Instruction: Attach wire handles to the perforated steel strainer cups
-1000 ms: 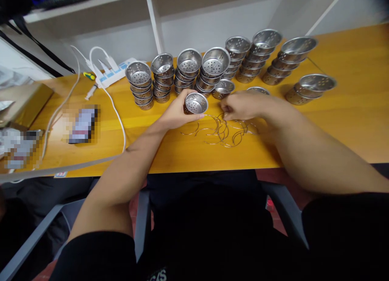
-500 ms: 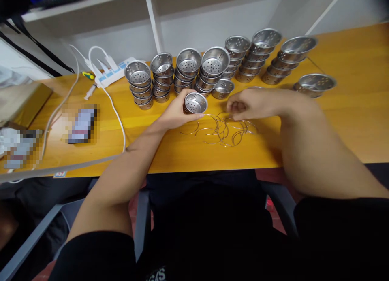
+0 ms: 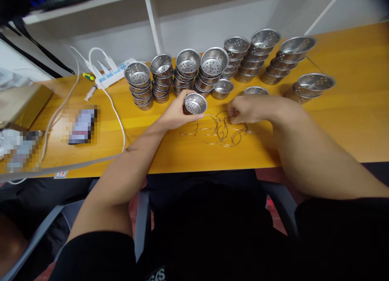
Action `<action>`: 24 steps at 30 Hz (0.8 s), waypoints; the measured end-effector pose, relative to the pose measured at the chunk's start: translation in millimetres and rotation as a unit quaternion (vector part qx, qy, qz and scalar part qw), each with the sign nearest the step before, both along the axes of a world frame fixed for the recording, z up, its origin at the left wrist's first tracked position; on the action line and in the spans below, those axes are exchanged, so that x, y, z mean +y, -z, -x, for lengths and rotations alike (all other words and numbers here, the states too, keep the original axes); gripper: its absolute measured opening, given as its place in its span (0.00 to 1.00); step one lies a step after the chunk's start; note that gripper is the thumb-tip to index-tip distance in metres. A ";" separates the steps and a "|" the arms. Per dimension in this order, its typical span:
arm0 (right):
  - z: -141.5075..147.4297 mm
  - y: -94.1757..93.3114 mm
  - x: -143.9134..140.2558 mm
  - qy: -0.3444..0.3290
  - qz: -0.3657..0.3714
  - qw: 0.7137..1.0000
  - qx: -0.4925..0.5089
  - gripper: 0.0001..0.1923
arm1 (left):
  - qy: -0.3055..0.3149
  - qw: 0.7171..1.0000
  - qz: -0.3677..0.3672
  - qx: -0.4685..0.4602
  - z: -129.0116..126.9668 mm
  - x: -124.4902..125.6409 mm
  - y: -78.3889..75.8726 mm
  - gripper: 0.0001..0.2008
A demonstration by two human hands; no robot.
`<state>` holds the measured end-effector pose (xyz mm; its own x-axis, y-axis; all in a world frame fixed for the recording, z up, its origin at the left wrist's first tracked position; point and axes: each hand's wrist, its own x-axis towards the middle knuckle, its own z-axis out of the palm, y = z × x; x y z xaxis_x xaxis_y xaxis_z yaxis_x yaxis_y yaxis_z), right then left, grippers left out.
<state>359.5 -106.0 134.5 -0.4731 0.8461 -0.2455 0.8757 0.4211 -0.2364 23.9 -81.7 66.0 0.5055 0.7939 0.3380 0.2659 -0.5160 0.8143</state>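
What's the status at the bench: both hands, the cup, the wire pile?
Left hand grips perforated steel cup. Right hand pinches at wire handles, fingers closed. Cup stacks behind; nothing between hands.

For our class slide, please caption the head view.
Left hand holds a perforated metal cup; right hand picks at wire handles.

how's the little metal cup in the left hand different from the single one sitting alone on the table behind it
The held cup is gripped by the left hand and tipped toward the camera, so its perforated bottom faces the viewer. The lone cup stands upright on the table, untouched. The held cup lies next to the pile of wire handles; the lone cup sits farther back, beside the stacks. Both are shiny, perforated metal, alike in shape.
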 end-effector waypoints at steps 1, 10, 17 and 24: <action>5.8 -6.8 -2.5 0.003 0.014 0.999 -0.032 0.09 | -0.002 1.000 0.000 0.000 0.0 -0.1 -0.2 0.48; 7.8 -20.2 -3.4 -0.020 -0.002 0.998 0.057 0.05 | -0.020 0.999 -0.004 -0.030 -0.6 6.3 5.4 0.52; 6.1 -18.5 -3.6 -0.035 0.004 0.989 0.146 0.08 | -0.029 0.999 0.008 -0.043 -2.6 7.1 3.8 0.55; 7.5 -21.0 -7.4 -0.041 0.012 0.970 0.238 0.11 | -0.024 0.999 -0.022 -0.028 0.1 9.3 0.9 0.55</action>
